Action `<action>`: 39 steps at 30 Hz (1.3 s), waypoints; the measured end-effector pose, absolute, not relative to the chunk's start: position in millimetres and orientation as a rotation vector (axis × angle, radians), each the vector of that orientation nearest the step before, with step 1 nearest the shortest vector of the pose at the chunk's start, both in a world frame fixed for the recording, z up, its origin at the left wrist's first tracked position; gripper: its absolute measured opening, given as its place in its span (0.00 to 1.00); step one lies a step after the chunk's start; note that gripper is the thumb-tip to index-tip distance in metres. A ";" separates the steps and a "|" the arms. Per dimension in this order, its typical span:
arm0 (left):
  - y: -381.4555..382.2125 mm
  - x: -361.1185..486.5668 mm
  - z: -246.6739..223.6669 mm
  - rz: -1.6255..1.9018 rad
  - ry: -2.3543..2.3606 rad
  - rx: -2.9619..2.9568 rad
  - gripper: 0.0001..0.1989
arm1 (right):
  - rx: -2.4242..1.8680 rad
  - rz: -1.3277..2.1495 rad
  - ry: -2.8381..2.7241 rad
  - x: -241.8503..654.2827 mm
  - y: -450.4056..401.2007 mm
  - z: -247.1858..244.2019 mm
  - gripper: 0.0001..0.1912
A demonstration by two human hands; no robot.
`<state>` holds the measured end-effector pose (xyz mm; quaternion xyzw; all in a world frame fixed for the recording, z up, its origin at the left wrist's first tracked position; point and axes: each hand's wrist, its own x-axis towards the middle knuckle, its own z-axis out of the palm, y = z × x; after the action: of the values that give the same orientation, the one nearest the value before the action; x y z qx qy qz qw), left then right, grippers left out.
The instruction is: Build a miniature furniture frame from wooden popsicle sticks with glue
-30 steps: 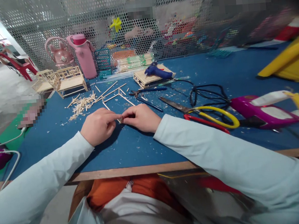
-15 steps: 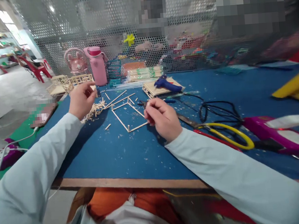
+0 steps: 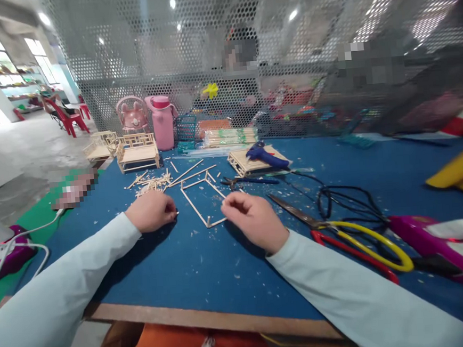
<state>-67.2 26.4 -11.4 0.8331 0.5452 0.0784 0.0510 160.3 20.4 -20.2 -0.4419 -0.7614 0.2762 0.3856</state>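
Observation:
A four-sided frame of thin wooden sticks [image 3: 194,204] lies on the blue tabletop, with short upright pegs at its corners. My right hand [image 3: 257,222] is closed in a pinch at the frame's near right corner, hiding that corner. Left of the frame, my left hand [image 3: 151,211] is low over the table, thumb and fingers pressed together. A pale end of a short stick piece [image 3: 177,213] shows at its fingertips. Just behind my left hand is a pile of short stick pieces [image 3: 152,184], with a few longer sticks [image 3: 189,172] beside it.
Small wooden stick benches [image 3: 138,151] and a pink bottle [image 3: 163,126] stand at the back left. A blue glue gun [image 3: 268,155] rests on a stick panel [image 3: 241,163]. Pliers [image 3: 252,181], scissors [image 3: 365,243], black cable and a purple power strip [image 3: 441,248] lie right. A mesh screen rises behind.
My left hand has come down from over the stick pile to the table left of the frame, where a loose short piece lay. My right hand stays at the frame's corner. The view has tilted up.

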 end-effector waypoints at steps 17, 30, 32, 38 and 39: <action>8.7 -54.5 -19.3 0.153 1.581 2.621 0.12 | -1.225 0.864 -1.947 159.8 21.1 -23.3 0.08; 0.0 -28.8 -22.1 0.784 1.365 1.892 0.08 | -1.213 0.937 -2.040 160.7 25.6 -26.5 0.06; -0.1 -25.7 -25.4 0.813 1.362 1.866 0.07 | -1.208 0.917 -2.074 160.3 25.7 -27.3 0.06; -1.0 -19.4 -32.6 0.893 1.311 1.782 0.06 | -1.185 0.867 -2.120 156.2 25.5 -31.2 0.06; -1.8 -18.6 -33.3 0.899 1.315 1.803 0.06 | -1.184 0.853 -2.122 155.7 25.4 -31.8 0.06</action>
<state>-18.6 -1.8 -33.3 0.6993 0.5101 0.3488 0.3594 155.7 25.4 -31.8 -0.4413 -0.7913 0.3180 0.2793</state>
